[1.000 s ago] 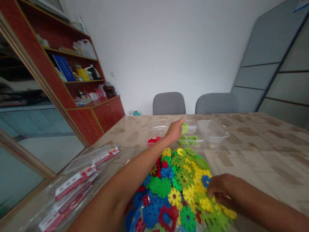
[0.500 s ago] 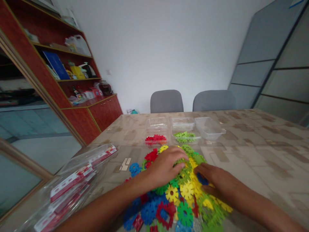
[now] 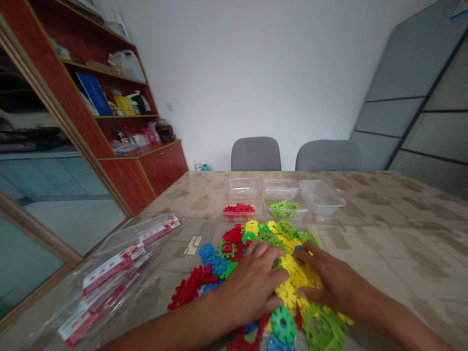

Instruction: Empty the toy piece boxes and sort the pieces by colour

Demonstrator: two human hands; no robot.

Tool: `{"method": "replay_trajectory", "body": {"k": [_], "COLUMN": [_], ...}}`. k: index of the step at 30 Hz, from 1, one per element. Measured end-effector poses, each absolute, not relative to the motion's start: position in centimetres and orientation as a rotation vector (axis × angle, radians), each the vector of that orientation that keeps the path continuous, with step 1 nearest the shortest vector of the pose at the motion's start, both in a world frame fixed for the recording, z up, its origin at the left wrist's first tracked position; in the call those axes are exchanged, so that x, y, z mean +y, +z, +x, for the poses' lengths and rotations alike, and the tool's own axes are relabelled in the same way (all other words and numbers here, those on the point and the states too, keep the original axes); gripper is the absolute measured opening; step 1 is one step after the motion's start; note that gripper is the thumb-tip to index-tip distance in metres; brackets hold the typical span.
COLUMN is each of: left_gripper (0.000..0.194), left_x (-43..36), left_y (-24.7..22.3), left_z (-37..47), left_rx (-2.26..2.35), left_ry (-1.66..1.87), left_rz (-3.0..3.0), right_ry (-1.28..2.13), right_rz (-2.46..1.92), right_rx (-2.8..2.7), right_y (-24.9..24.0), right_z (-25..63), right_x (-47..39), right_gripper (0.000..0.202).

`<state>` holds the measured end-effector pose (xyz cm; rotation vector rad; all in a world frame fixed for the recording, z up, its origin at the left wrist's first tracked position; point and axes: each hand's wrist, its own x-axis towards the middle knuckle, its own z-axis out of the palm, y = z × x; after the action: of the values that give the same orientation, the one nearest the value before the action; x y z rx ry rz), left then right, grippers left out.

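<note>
Fingers (image 3: 269,252) spread, L hand (image 3: 252,283) + R hand (image 3: 331,279), on 1 pile plastic pcs (image 3: 295,271), nr 3 tubs (image 3: 323,199)

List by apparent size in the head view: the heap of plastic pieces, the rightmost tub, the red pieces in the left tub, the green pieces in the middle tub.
1. Heap of plastic pieces
2. Rightmost tub
3. Red pieces and green pieces: too alike to rank
</note>
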<state>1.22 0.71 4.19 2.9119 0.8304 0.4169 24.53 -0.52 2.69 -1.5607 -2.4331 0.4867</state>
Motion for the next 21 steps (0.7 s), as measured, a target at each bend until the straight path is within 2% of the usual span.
{"method": "replay_trajectory", "body": {"k": [2,4,8,11,13,17,21], "left_gripper": [0.03,0.029,0.038,0.032,0.024,0.018,0.018], "left_x": [0.7,0.7,0.7,0.8,0.8,0.8,0.8], "left_y": [3.9,3.8,3.9,3.8,3.7,3.3,3.4], "left_z": [1.0,0.8,0.7,0.8,0.9,0.8,0.5], "left_rx": [0.861,0.883,0.835,0.765,0.744,0.767,0.822], "left_ry": [0.42,0.415,0.415,0.446,0.466,0.502,0.559], "left_rz": [2.913,2.909,2.9,2.909,2.91,2.857,2.778], "right_ry": [0.468,0.46,0.453,0.463,0.491,0.628,0.655], "right_rz": [-1.55,-1.56,-1.598,-1.599,-1.587,-1.598,-1.559], "right_rx": [-2.436,-2.45,-2.419,-2.408,-2.407,-2.393,-2.378], "right_y": [2.4,1.8,0.4,-0.1,0.1,1.5,2.3], "right_z": [25.3,26.0,26.7,26.3,25.8,24.7,24.1], "right_x": [0.0,0.3,0.0,-0.5,-0.7,-0.5,-0.6], "right_gripper": [0.03,0.028,0.05,0.059,0.053,0.022,0.02]}}
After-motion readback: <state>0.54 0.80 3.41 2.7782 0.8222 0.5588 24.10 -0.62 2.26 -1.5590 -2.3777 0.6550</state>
